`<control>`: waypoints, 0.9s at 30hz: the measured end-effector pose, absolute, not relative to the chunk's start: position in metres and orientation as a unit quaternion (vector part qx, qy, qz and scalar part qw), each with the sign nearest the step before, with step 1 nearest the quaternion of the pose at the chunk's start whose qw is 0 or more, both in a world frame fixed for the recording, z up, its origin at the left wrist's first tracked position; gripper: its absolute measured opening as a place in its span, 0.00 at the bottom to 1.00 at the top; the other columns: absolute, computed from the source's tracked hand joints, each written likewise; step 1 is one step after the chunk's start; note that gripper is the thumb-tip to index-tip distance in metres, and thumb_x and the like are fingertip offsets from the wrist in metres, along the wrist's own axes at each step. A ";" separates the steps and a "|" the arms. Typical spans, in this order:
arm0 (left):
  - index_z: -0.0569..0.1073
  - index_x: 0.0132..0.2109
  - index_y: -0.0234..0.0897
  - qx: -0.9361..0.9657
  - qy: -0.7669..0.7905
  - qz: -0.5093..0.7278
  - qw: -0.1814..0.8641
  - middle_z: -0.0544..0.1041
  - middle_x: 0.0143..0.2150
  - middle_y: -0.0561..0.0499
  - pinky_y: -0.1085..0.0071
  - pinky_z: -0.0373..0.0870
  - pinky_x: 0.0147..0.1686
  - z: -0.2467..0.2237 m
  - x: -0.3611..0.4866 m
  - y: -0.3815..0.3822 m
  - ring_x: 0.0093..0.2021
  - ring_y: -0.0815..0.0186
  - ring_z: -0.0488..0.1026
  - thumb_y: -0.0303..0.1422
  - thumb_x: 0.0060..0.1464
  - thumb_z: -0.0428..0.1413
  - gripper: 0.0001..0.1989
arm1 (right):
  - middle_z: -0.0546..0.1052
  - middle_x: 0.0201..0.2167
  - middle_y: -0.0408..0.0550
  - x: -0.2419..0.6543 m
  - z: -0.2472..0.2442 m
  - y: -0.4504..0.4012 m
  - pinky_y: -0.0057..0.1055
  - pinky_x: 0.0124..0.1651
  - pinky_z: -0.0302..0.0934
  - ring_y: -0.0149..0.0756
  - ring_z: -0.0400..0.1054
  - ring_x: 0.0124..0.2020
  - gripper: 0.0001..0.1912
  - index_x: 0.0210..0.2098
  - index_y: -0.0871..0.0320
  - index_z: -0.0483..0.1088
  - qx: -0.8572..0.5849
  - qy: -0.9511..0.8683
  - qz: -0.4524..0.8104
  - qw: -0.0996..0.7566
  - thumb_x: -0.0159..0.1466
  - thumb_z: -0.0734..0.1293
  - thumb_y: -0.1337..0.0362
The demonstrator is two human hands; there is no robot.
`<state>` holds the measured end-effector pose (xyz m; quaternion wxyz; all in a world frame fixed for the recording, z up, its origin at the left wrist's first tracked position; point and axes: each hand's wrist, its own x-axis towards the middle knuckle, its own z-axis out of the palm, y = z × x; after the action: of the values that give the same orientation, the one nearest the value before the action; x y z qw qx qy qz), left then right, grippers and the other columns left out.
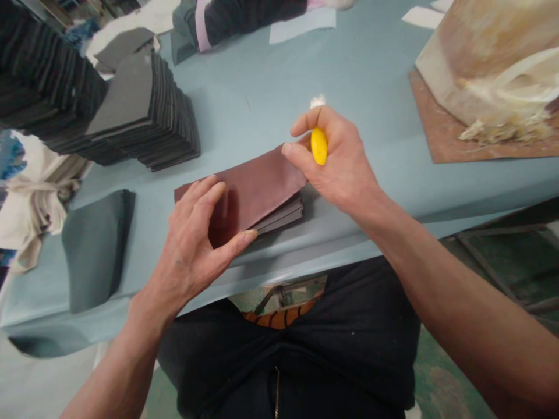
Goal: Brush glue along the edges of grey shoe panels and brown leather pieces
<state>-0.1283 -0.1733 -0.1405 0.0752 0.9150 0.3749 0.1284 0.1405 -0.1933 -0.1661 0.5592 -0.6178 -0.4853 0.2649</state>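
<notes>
A reddish-brown panel (257, 183) lies on top of a small stack of dark pieces (282, 216) near the table's front edge. My left hand (196, 233) grips the left part of this stack, fingers on the upper face and thumb along the near edge. My right hand (336, 154) holds a brush with a yellow handle (319, 146); its white bristles (318, 102) point away from me. The right thumb and a finger are at the panel's far right corner, which is raised a little above the dark pieces.
Tall stacks of dark grey pieces (174, 128) stand at the left, with a curved grey-green pile (94, 250) nearer. At the right, a large crusted container (480, 75) sits on a brown board (428, 128). A dark cloth bundle (253, 17) lies at the far edge.
</notes>
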 end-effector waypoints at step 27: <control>0.79 0.63 0.37 0.851 0.435 0.292 0.031 0.86 0.58 0.46 0.66 0.79 0.55 -0.123 -0.102 -0.195 0.56 0.57 0.85 0.31 0.73 0.51 0.19 | 0.79 0.33 0.44 0.108 -0.146 -0.228 0.31 0.33 0.72 0.36 0.77 0.32 0.14 0.43 0.54 0.69 -0.573 -0.477 0.153 0.648 0.69 0.72 0.51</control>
<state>-0.1025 -0.1949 -0.1225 0.0312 0.8515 0.4346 0.2918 0.1081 -0.2276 -0.1461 0.6482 -0.5734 -0.4770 0.1535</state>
